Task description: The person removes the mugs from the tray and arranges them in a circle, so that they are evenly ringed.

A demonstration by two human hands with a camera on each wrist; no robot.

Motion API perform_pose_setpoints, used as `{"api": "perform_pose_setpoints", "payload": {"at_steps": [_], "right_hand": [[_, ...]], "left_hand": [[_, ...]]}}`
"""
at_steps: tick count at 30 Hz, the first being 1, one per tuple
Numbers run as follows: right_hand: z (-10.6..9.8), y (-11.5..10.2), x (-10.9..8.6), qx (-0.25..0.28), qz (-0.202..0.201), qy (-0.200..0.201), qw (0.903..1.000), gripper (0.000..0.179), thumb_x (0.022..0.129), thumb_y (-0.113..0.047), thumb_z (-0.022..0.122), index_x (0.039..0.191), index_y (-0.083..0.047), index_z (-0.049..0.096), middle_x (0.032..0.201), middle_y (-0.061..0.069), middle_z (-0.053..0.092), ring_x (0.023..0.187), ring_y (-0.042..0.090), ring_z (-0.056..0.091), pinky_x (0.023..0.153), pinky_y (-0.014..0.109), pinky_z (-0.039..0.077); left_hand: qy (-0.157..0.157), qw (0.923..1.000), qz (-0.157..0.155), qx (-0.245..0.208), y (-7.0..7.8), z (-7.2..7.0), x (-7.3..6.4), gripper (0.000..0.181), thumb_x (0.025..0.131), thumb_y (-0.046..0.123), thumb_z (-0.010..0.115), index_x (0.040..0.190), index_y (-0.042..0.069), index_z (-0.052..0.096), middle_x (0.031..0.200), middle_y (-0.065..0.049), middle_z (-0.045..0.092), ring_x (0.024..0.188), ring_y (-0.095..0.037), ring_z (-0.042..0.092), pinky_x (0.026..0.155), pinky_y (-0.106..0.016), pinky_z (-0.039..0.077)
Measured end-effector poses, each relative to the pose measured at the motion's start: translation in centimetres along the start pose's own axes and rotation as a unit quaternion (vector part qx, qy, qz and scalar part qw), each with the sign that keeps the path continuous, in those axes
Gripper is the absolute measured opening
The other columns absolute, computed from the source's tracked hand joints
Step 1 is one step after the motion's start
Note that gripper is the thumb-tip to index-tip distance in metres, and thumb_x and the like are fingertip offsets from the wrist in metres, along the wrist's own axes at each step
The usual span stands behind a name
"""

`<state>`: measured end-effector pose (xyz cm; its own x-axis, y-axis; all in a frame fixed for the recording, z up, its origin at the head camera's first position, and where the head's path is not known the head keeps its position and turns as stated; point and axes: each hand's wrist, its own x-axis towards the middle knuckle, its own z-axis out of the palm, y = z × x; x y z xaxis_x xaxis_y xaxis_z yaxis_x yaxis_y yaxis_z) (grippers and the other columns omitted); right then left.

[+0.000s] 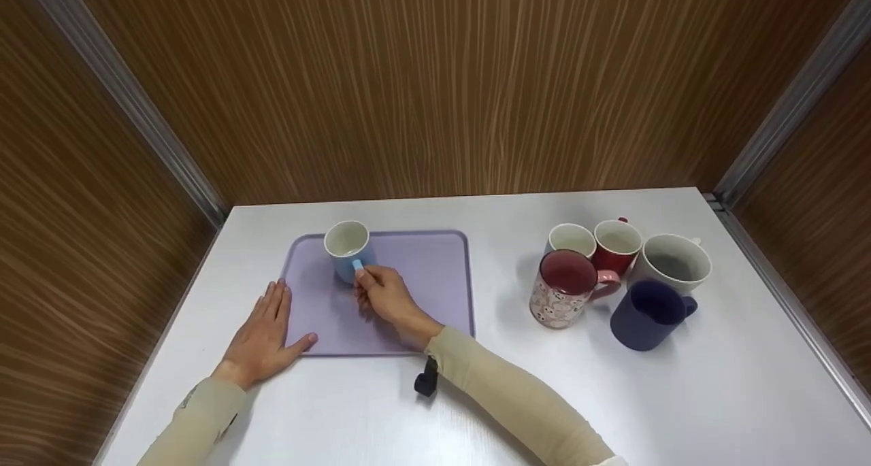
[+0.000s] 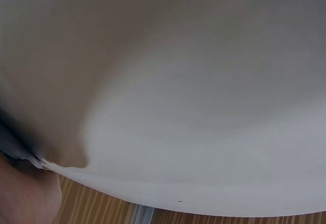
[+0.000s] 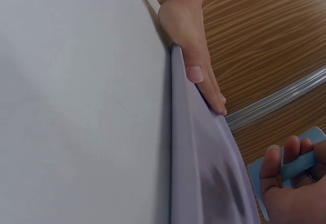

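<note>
My right hand [image 1: 388, 292] grips the handle of a light blue mug [image 1: 352, 265] with a white inside, over the back left part of a purple tray [image 1: 422, 282]. In the right wrist view the fingers curl round the blue handle [image 3: 299, 166]. My left hand [image 1: 262, 337] lies flat at the tray's left edge, fingers straight along the rim and thumb over the front left corner. The left wrist view shows mostly the white table and a bit of that hand [image 2: 28, 193].
Several mugs stand close together at the right: a patterned pink mug [image 1: 554, 303], a dark blue one [image 1: 639, 323], a red one [image 1: 609, 258], a large whitish one [image 1: 687, 282] and a pale one [image 1: 571, 238]. Wood-grain panels [image 1: 463, 85] enclose the white table [image 1: 517, 391].
</note>
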<state>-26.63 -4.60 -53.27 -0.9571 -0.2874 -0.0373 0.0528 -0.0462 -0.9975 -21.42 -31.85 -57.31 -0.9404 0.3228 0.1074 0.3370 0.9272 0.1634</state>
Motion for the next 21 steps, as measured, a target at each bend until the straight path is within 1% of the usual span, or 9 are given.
{"api": "perform_pose_setpoints", "payload": {"at_steps": [3, 7, 10, 15, 18, 21], "right_hand": [[-0.6, -0.5, -0.7, 0.004, -0.010, -0.011, 0.9999, 0.038, 0.113, -0.018, 0.054, 0.105, 0.018, 0.064, 0.081, 0.007, 0.063, 0.068, 0.017, 0.060, 0.064, 0.031, 0.056], [-1.6, -1.0, -1.4, -0.003, -0.024, -0.023, 0.9994, 0.036, 0.113, -0.017, 0.054, 0.101, 0.016, 0.064, 0.081, 0.007, 0.063, 0.070, 0.018, 0.061, 0.065, 0.031, 0.055], [-2.3, -1.3, -2.0, -0.014, -0.031, -0.028, 0.9990, 0.036, 0.112, -0.017, 0.055, 0.099, 0.014, 0.064, 0.080, 0.006, 0.064, 0.069, 0.017, 0.061, 0.064, 0.029, 0.054], [-3.6, -2.0, -3.2, -0.033, -0.048, -0.042, 0.9974, 0.038, 0.112, -0.019, 0.055, 0.096, 0.014, 0.065, 0.079, 0.009, 0.066, 0.066, 0.013, 0.059, 0.062, 0.026, 0.051], [-4.5, -2.3, -4.1, -0.042, -0.063, -0.050, 0.9959, 0.039, 0.113, -0.020, 0.054, 0.095, 0.013, 0.065, 0.078, 0.010, 0.067, 0.065, 0.012, 0.059, 0.062, 0.028, 0.052], [-5.5, -2.7, -4.9, -0.034, -0.068, -0.060, 0.9953, 0.039, 0.113, -0.020, 0.053, 0.095, 0.013, 0.063, 0.078, 0.008, 0.066, 0.066, 0.013, 0.059, 0.062, 0.027, 0.053]], "left_hand": [[-0.006, 1.0000, -0.004, 0.001, 0.1, -0.1, 0.0, 0.107, 0.100, 0.064, 0.058, 0.164, -0.014, 0.022, 0.174, -0.031, 0.018, 0.164, -0.048, 0.015, 0.133, -0.058, 0.020], [-0.009, 0.9999, -0.006, -0.003, 0.1, 0.0, 0.0, 0.107, 0.100, 0.064, 0.058, 0.164, -0.013, 0.021, 0.174, -0.031, 0.017, 0.164, -0.048, 0.014, 0.133, -0.058, 0.019], [-0.007, 0.9999, -0.006, -0.003, 0.0, 0.0, 0.1, 0.108, 0.099, 0.065, 0.058, 0.164, -0.014, 0.022, 0.174, -0.032, 0.018, 0.164, -0.048, 0.014, 0.133, -0.058, 0.019], [-0.007, 1.0000, -0.005, 0.001, 0.0, 0.0, -0.1, 0.107, 0.099, 0.064, 0.058, 0.163, -0.015, 0.022, 0.174, -0.032, 0.018, 0.163, -0.049, 0.014, 0.133, -0.058, 0.019], [-0.009, 1.0000, -0.004, -0.002, 0.0, 0.0, -0.1, 0.107, 0.100, 0.063, 0.058, 0.163, -0.015, 0.021, 0.174, -0.033, 0.018, 0.164, -0.049, 0.014, 0.133, -0.058, 0.019], [-0.009, 0.9999, -0.004, -0.006, 0.1, -0.1, 0.0, 0.108, 0.100, 0.064, 0.058, 0.163, -0.015, 0.020, 0.174, -0.032, 0.017, 0.164, -0.049, 0.014, 0.133, -0.058, 0.019]]}}
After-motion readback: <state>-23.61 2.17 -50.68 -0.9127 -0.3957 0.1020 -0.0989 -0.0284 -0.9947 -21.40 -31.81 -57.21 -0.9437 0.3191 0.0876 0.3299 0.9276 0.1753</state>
